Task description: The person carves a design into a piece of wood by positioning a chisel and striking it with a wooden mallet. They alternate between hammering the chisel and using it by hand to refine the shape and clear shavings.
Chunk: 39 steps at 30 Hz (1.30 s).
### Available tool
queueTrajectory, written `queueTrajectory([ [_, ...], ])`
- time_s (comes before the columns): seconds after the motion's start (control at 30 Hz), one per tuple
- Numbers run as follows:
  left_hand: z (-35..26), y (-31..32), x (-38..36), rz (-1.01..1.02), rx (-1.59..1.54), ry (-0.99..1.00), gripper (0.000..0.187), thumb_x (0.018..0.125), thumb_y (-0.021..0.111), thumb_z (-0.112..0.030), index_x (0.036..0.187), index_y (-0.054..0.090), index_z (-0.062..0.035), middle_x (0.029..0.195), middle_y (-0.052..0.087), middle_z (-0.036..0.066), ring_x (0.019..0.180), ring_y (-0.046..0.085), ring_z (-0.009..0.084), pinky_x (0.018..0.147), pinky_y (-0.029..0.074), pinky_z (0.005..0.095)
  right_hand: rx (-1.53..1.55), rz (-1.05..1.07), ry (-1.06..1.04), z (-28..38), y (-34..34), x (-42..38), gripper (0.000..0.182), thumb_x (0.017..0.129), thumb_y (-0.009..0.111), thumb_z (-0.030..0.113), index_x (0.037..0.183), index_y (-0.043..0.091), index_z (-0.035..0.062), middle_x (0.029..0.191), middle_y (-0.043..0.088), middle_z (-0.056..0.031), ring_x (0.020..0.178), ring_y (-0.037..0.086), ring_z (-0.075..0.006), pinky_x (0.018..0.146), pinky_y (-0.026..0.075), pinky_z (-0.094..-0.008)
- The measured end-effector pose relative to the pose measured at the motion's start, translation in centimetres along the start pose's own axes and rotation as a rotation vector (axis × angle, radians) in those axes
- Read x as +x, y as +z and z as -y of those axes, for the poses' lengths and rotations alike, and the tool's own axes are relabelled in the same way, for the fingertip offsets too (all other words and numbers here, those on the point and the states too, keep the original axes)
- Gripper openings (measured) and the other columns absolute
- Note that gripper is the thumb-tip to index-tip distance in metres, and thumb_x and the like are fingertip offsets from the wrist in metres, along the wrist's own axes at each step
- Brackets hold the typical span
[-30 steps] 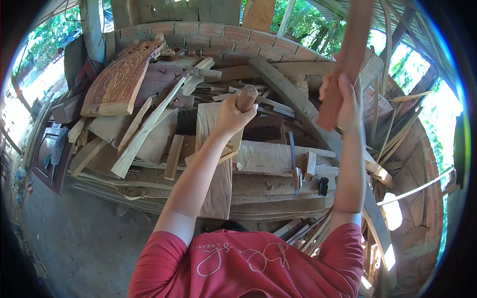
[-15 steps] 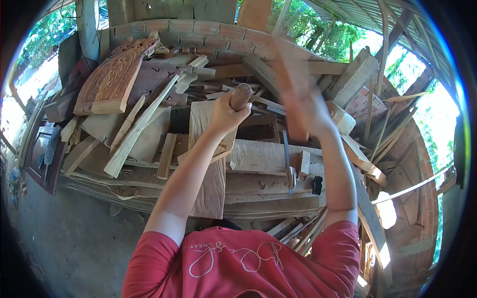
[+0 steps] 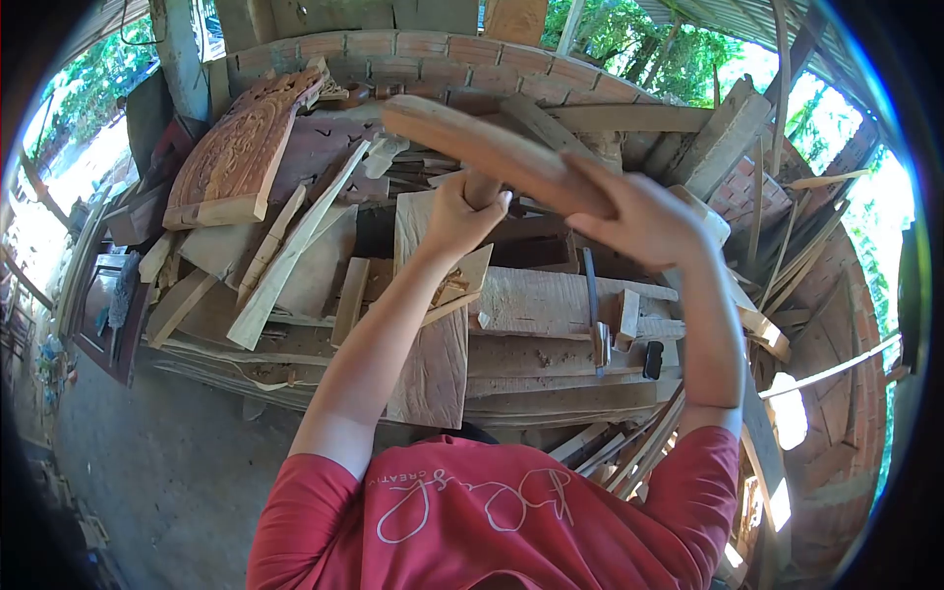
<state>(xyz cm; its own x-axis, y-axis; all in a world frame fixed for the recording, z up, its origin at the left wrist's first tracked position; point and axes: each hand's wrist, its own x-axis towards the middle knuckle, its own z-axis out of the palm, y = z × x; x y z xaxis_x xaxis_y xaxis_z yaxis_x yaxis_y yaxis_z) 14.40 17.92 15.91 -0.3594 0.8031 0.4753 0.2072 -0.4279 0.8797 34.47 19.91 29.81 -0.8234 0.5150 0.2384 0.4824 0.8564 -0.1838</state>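
Note:
My left hand [image 3: 460, 224] is closed around the round wooden handle of a chisel [image 3: 481, 187]; its blade is hidden below the fist. A long wooden mallet [image 3: 492, 147] is in my right hand [image 3: 654, 218], its fingers blurred around the near end. The mallet lies across the view, its middle overlapping the top of the chisel handle. Below my left hand an upright-grained plank [image 3: 433, 379] runs toward me, with a small wood piece [image 3: 457, 285] and shavings beside the wrist.
On the bench, a thick beam [image 3: 536, 303] carries a metal tool [image 3: 593, 305], with a small black object [image 3: 653, 360] close by. A carved panel [image 3: 246, 147] leans at the left. Scrap strips crowd the back before a brick wall [image 3: 423, 71].
The mallet has swung down and left from a raised position, and now lies over the chisel handle. My left hand keeps its grip; the whole view has shifted slightly.

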Motion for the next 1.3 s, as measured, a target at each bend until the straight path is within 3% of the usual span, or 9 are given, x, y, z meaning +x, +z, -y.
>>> queueTrajectory([
  [0.23, 0.2, 0.1, -0.2, 0.027, 0.054, 0.012, 0.021, 0.069, 0.066, -0.018, 0.077, 0.055, -0.0011, 0.064, 0.055, 0.006, 0.057, 0.048, 0.0133, 0.055, 0.041, 0.0300, 1.077, -0.442, -0.046, -3.4, 1.3, 0.7, 0.061, 0.083, 0.056, 0.036, 0.127, 0.033, 0.0017, 0.107, 0.055, -0.0251, 0.090, 0.058, -0.0298, 0.079, 0.044, -0.0361],
  [0.37, 0.2, -0.2, -0.2, 0.025, 0.048, 0.005, 0.018, 0.067, 0.064, -0.014, 0.076, 0.055, -0.0009, 0.064, 0.054, 0.006, 0.057, 0.048, 0.0135, 0.055, 0.040, 0.0298, 0.192, 0.151, 0.054, -1.8, 2.4, 0.3, 0.064, 0.083, 0.056, 0.037, 0.127, 0.032, -0.0022, 0.109, 0.053, -0.0259, 0.104, 0.052, -0.0328, 0.089, 0.038, -0.0402],
  [0.47, 0.8, 0.1, 0.0, 0.029, 0.086, 0.013, 0.019, 0.067, 0.064, -0.014, 0.076, 0.055, -0.0008, 0.065, 0.055, 0.006, 0.060, 0.051, 0.0141, 0.058, 0.041, 0.0295, 0.097, -0.363, -0.095, -1.9, 0.6, -1.2, 0.060, 0.083, 0.056, 0.036, 0.122, 0.037, -0.0042, 0.101, 0.057, -0.0218, 0.098, 0.055, -0.0304, 0.087, 0.040, -0.0376],
  [0.63, 0.4, 0.0, -0.1, 0.020, 0.061, 0.009, 0.020, 0.067, 0.065, -0.015, 0.074, 0.053, -0.0012, 0.064, 0.054, 0.006, 0.057, 0.048, 0.0135, 0.055, 0.040, 0.0295, 1.154, -0.500, -0.267, -2.8, 0.9, 0.1, 0.054, 0.084, 0.052, 0.040, 0.112, 0.043, -0.0047, 0.095, 0.054, -0.0108, 0.092, 0.054, -0.0236, 0.084, 0.042, -0.0324],
  [0.73, 0.5, -0.2, -0.3, 0.017, 0.046, 0.031, 0.020, 0.067, 0.065, -0.015, 0.075, 0.053, -0.0012, 0.063, 0.053, 0.006, 0.056, 0.047, 0.0133, 0.054, 0.040, 0.0293, 0.035, 0.042, 0.053, -1.6, 2.6, 0.3, 0.060, 0.084, 0.050, 0.043, 0.120, 0.040, -0.0034, 0.108, 0.054, -0.0178, 0.102, 0.052, -0.0271, 0.086, 0.042, -0.0342],
  [0.87, -0.3, -0.1, -0.7, 0.030, 0.011, 0.013, 0.019, 0.067, 0.064, -0.014, 0.076, 0.054, -0.0011, 0.063, 0.054, 0.006, 0.056, 0.048, 0.0130, 0.054, 0.040, 0.0294, 0.234, -0.046, 0.208, -5.0, -0.6, 0.2, 0.068, 0.081, 0.055, 0.048, 0.125, 0.036, -0.0009, 0.110, 0.054, -0.0188, 0.103, 0.052, -0.0245, 0.086, 0.041, -0.0340],
  [0.9, 0.0, 0.0, -0.7, 0.027, 0.005, 0.011, 0.019, 0.067, 0.064, -0.014, 0.076, 0.054, -0.0011, 0.063, 0.054, 0.006, 0.056, 0.048, 0.0130, 0.054, 0.040, 0.0294, 0.688, -0.006, 0.311, -5.9, -0.5, 0.0, 0.069, 0.080, 0.058, 0.046, 0.125, 0.036, -0.0012, 0.106, 0.055, -0.0167, 0.096, 0.053, -0.0224, 0.083, 0.042, -0.0340],
  [1.03, 0.2, -0.2, -0.5, 0.023, 0.034, 0.023, 0.022, 0.068, 0.065, -0.016, 0.081, 0.056, -0.0008, 0.066, 0.056, 0.006, 0.059, 0.050, 0.0129, 0.057, 0.042, 0.0292, 0.490, -0.433, 0.369, -8.8, 7.3, -0.3, 0.068, 0.076, 0.065, 0.036, 0.124, 0.038, -0.0016, 0.103, 0.056, -0.0155, 0.089, 0.056, -0.0238, 0.081, 0.043, -0.0343],
  [1.3, 0.7, 0.0, -0.4, 0.010, 0.014, 0.165, 0.018, 0.073, 0.066, -0.013, 0.072, 0.051, -0.0044, 0.058, 0.053, 0.000, 0.049, 0.049, 0.0067, 0.044, 0.039, 0.0233, 0.049, -0.094, 0.727, -13.0, 25.6, -5.8, 0.034, 0.071, 0.060, 0.021, 0.095, 0.054, -0.0022, 0.091, 0.059, -0.0253, 0.086, 0.058, -0.0401, 0.076, 0.046, -0.0460],
])
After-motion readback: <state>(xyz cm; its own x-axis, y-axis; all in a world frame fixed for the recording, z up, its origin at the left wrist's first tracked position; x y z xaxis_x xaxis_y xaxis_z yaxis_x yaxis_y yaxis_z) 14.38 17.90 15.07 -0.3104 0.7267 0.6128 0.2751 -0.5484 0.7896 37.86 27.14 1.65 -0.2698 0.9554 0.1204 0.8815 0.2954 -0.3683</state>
